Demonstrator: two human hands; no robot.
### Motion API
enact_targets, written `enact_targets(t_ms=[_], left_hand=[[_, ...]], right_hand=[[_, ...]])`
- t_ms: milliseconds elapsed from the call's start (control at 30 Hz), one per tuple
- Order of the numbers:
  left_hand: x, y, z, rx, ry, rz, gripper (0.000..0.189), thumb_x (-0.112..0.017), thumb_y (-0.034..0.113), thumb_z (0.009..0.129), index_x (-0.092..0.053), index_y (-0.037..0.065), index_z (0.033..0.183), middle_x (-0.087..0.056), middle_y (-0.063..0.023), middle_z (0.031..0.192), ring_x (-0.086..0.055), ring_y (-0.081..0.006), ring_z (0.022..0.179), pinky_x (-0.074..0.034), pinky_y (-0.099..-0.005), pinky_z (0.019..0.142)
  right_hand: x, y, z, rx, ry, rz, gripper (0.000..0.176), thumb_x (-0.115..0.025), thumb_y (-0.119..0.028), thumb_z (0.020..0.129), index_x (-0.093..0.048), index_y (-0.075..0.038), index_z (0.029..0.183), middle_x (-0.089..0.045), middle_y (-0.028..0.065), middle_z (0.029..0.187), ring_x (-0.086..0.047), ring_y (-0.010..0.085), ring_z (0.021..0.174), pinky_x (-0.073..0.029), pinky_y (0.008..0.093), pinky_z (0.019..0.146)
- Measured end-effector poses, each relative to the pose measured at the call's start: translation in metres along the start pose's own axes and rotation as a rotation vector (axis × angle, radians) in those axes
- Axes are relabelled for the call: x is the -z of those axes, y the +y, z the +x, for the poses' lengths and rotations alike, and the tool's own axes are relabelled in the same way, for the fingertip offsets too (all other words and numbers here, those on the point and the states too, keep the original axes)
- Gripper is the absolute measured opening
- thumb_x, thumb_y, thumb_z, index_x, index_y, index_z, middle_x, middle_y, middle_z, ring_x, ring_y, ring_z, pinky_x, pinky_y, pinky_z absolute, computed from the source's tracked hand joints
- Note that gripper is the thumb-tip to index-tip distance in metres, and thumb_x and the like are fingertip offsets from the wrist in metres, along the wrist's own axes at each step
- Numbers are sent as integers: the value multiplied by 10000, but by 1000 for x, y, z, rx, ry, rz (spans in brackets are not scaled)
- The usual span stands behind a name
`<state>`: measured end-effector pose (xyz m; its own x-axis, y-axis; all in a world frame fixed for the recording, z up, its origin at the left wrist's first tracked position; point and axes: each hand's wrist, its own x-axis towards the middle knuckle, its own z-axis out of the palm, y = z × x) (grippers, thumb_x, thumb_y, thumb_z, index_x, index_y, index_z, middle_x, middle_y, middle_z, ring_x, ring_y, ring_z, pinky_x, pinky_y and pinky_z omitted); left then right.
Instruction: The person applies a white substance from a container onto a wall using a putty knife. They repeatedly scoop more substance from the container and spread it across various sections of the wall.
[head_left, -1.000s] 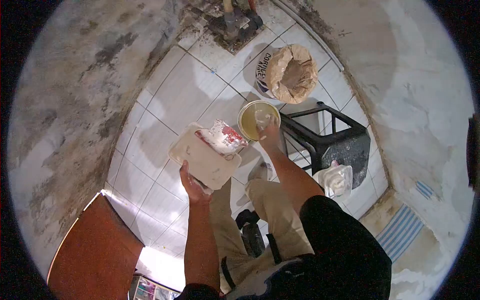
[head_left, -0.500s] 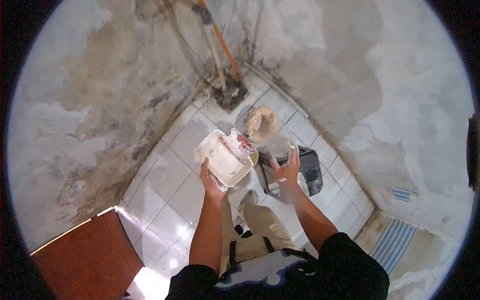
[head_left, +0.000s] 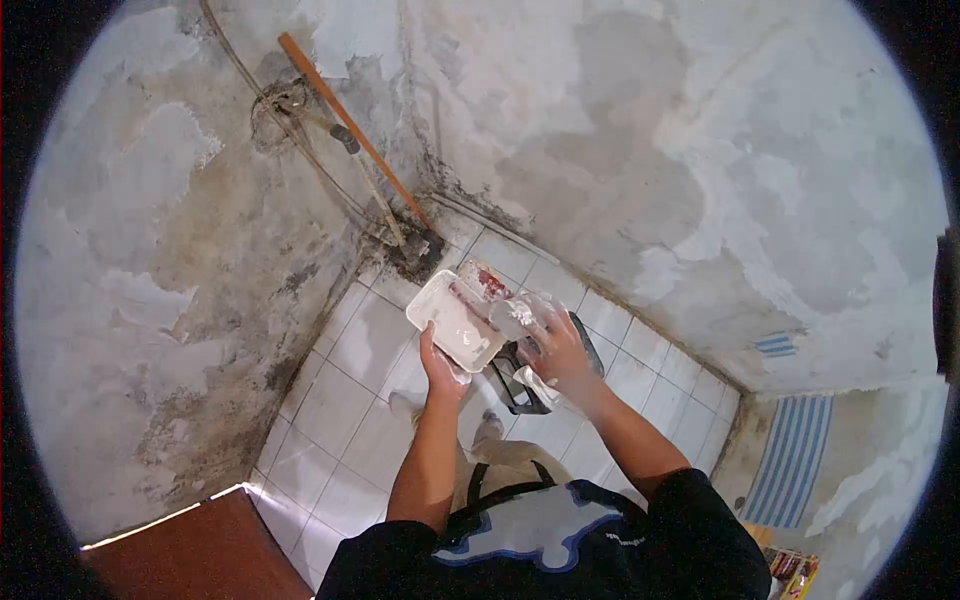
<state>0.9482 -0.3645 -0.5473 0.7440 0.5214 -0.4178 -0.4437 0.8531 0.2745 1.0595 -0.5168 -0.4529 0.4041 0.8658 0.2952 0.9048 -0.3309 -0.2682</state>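
Note:
My left hand point(head_left: 446, 372) grips the near left edge of a shallow white plastic tub point(head_left: 447, 312), its inside coated with pale wet paste. A red-and-white smeared piece point(head_left: 486, 281) shows along the tub's far right edge. In my right hand point(head_left: 562, 352), fingers closed round it, is a clear plastic cup point(head_left: 513, 314) with white residue, tilted at the tub's right rim. White smears mark both hands. Below them on the floor stands a black container point(head_left: 515, 397), partly covered by my right hand and the tub.
Bare, patchy walls meet at a corner, where an orange pole point(head_left: 352, 128) and a pipe point(head_left: 378, 197) rise from a dark patch. White tiles point(head_left: 350, 435) cover the floor. A brown panel point(head_left: 195, 560) lies lower left; a blue-striped cloth point(head_left: 790, 460) is at right.
My right hand has brought the cup left to the tub's rim. The view has tilted up toward the walls, and the ring-shaped tan bag opening on the floor is now hidden.

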Motion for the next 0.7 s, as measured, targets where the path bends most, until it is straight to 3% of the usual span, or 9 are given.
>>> enact_targets(t_ms=[133,333,433,533,633,700], left_hand=[[-6,8,-13,4,4,25,573,-502,433,880,-430,80,1325,-528,-105,1260,-527,-298,1143,-431,-456,973],[-16,-21,-12,43,17,7,594,-504,435,880,-414,70,1340,-508,-114,1291,-519,-296,1157,-423,-445,981],[-5,-20,-16,54,-4,15,595,-503,434,881,-411,70,1343,-510,-117,1288,-517,-296,1163,-422,-446,983],[-8,-32,-14,73,15,15,585,-496,425,885,-415,70,1342,-515,-116,1285,-515,-298,1168,-421,-446,986],[3,-32,-18,112,27,15,583,-496,422,884,-418,69,1342,-516,-115,1289,-515,-300,1167,-422,-447,987],[6,-45,-12,88,24,38,591,-502,424,880,-417,68,1344,-508,-113,1303,-513,-300,1172,-423,-455,987]], right_hand=[[8,-19,-3,58,-15,-106,410,-712,-176,727,-598,-124,1117,-431,169,1370,-397,392,1268,-380,472,1045],[11,8,-22,77,-68,-142,435,-701,-199,735,-597,-174,1157,-439,147,1365,-388,396,1275,-386,491,1033],[6,-3,-26,48,-85,-181,326,-693,-221,775,-649,-150,1090,-430,130,1386,-378,369,1288,-370,489,1043],[7,8,-32,17,-72,-147,452,-693,-187,755,-581,-176,1193,-449,145,1358,-370,389,1290,-378,490,1035],[5,-1,-36,-67,34,-61,497,-701,-165,750,-549,-115,1221,-453,158,1344,-393,393,1270,-369,479,1038],[4,11,-45,-267,122,195,536,-713,-141,730,-519,-41,1220,-459,185,1325,-424,399,1238,-363,471,1035]])
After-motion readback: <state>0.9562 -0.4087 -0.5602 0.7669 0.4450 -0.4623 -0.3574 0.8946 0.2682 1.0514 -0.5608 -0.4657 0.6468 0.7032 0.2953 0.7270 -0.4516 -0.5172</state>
